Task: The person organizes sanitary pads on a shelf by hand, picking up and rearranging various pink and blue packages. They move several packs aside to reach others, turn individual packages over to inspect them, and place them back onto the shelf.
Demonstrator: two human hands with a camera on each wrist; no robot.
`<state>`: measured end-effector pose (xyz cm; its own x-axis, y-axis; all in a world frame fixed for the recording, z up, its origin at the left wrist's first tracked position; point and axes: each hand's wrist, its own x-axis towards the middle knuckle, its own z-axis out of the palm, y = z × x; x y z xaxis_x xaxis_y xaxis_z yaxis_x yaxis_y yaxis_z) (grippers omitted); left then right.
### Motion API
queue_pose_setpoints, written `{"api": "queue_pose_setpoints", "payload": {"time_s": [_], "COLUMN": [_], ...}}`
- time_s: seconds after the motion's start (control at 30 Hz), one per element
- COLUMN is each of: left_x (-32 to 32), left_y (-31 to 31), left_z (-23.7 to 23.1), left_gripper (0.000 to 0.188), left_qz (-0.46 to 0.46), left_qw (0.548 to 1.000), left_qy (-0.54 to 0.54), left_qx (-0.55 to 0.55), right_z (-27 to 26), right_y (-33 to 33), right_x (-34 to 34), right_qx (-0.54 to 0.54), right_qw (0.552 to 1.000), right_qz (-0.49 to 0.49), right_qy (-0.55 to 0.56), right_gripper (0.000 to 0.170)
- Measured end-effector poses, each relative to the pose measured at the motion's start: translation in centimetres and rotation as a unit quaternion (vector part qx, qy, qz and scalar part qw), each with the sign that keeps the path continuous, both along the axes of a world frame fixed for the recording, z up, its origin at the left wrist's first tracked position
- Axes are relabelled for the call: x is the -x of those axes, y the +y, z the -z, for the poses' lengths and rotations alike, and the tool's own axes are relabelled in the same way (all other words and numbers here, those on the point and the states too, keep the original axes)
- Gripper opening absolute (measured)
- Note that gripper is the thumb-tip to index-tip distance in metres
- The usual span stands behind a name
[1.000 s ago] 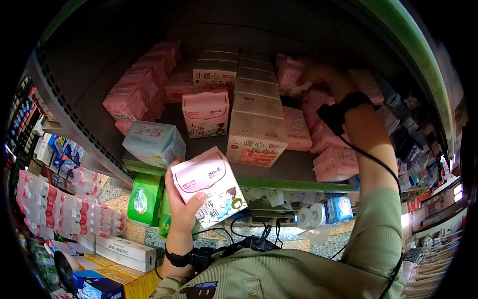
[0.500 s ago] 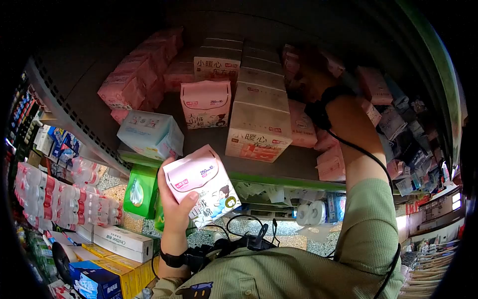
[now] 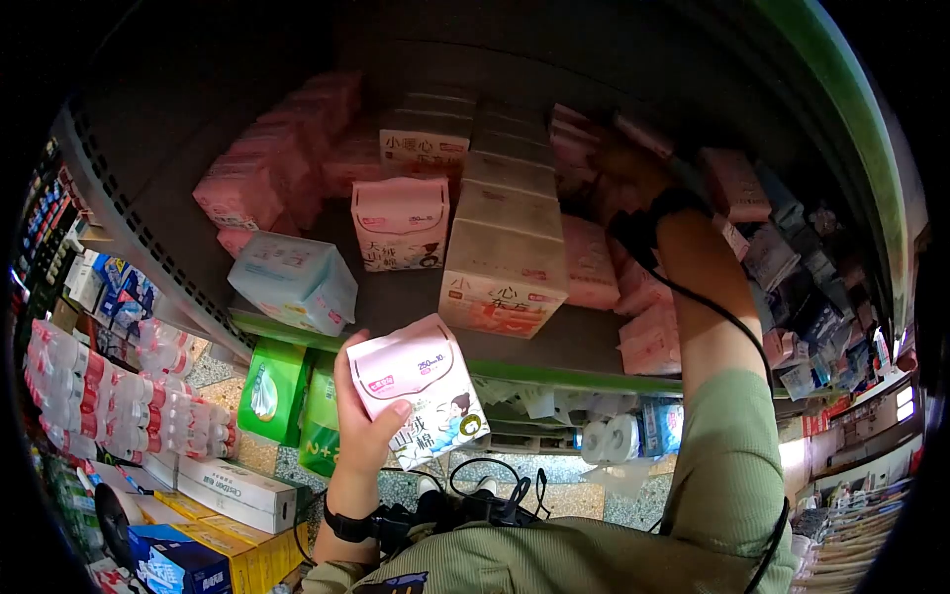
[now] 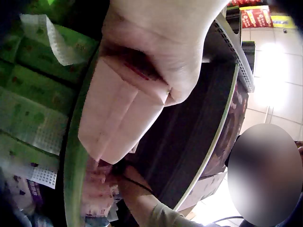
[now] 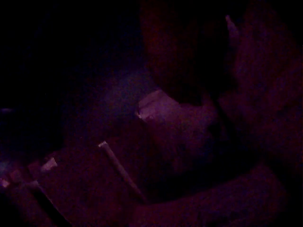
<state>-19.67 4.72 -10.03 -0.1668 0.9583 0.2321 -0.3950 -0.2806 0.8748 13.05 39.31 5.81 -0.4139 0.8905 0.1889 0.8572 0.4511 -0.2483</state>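
Observation:
In the head view my left hand grips a pink-and-white pack of sanitary pads, thumb across its printed front, just before the shelf edge. The left wrist view shows the plain pink side of this pack below the hand. My right hand reaches deep into the shelf among pink packs, one pack close by its fingers. Shadow covers most of that hand; the right wrist view is very dark, with a pale pack corner below the fingers. I cannot tell whether it holds anything.
A row of beige boxes runs back along the shelf, beside a standing pink pack. A light-blue pack sits at the front left; pink packs are stacked behind. Bottled-drink bundles stand on the left floor.
My right hand has moved deeper and slightly lower among the packs, and a pink pack near its wrist has shifted. The left hand keeps its grip on the sanitary pads pack, with little movement.

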Motion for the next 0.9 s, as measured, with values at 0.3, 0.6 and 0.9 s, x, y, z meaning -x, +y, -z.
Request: {"api": "queue_pose_setpoints", "payload": {"time_s": [0.3, 0.6, 0.9], "left_x": [-0.4, -0.3, -0.4], "left_y": [-0.5, -1.6, -1.0], "left_z": [-0.4, -0.7, -1.3], "left_gripper": [0.089, 0.094, 0.091], "left_qz": [-0.006, -0.026, 0.023], "left_qw": [1.0, 1.0, 0.999], "left_qy": [-0.008, 0.002, -0.001], "left_qx": [-0.008, 0.013, -0.026], "right_z": [0.3, 1.1, -2.5], "right_y": [-1.0, -2.0, -5.9], "right_x": [-0.7, -0.5, 1.8], "right_qx": [0.011, -0.027, -0.229], "right_qw": [1.0, 0.999, 0.962], "right_qz": [-0.003, 0.014, 0.12], "right_qy": [-0.003, -0.014, -0.083], "right_gripper": [0.065, 0.064, 0.064]}}
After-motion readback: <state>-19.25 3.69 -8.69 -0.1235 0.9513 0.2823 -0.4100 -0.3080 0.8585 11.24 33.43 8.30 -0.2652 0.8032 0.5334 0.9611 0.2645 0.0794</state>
